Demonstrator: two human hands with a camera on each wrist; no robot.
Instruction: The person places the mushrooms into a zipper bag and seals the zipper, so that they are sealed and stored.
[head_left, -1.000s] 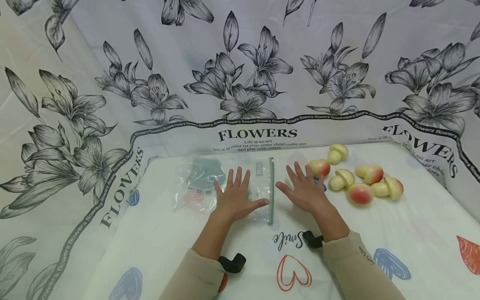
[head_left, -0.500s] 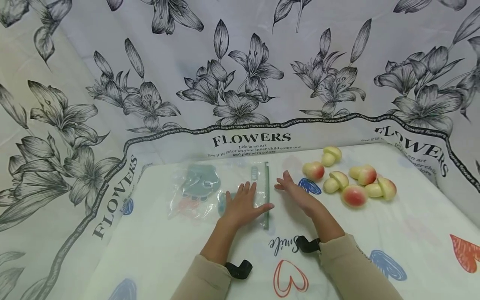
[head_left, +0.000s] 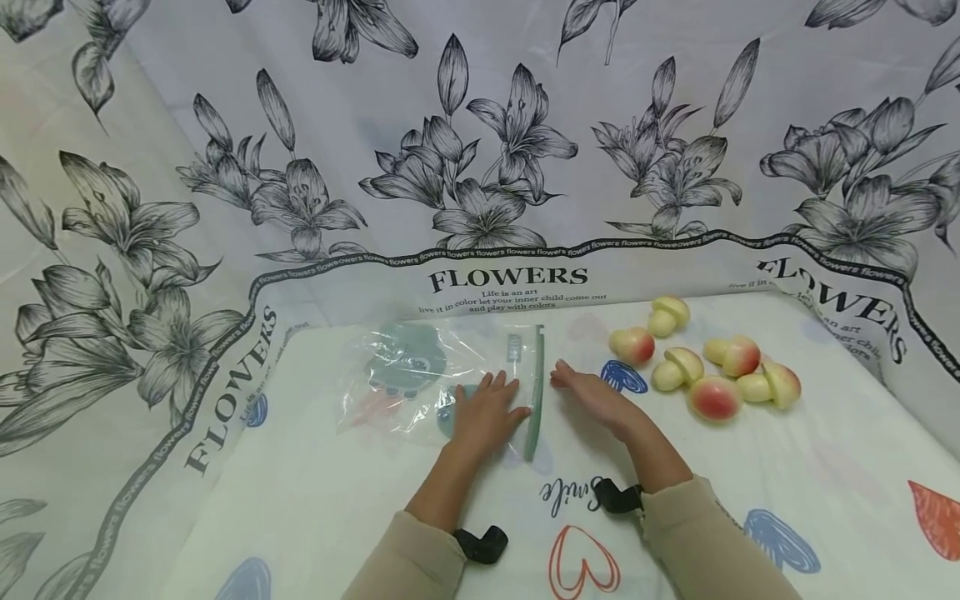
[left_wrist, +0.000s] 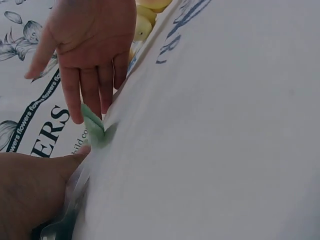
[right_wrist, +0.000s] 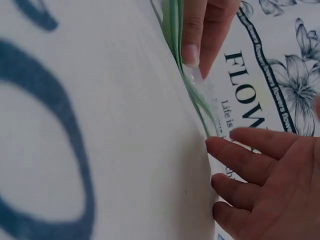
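A clear plastic bag (head_left: 480, 342) is lying flat on the desk (head_left: 337, 508), directly in front of the person, its longer side running left to right and its green closure strip (head_left: 537, 392) forming the right-hand end. That strip is running away from the person, between the two hands: the left hand (head_left: 486, 414) is resting on the film just left of it, and the right hand (head_left: 596, 397) is standing on edge just to its right. The left hand is lying with fingers extended and thumb reaching toward the strip, gripping nothing; the right hand is holding nothing either, its fingers stretching out loosely with the palm turning inward. Whether the right fingertips are touching the strip, the views are not making certain. The bag's film is looking thin, glossy and wrinkled, and is carrying a teal cartoon creature; the strip is appearing narrow, smooth and layered. Right of the hands, a cluster of mushroom shapes (head_left: 715, 399) is sitting apart from the bag, rounded and smooth, cream-coloured with red blushes. A soft white cloth with hearts and lettering is covering the desk, and a pale curtain (head_left: 300, 125) of line-drawn lilies is hanging behind.
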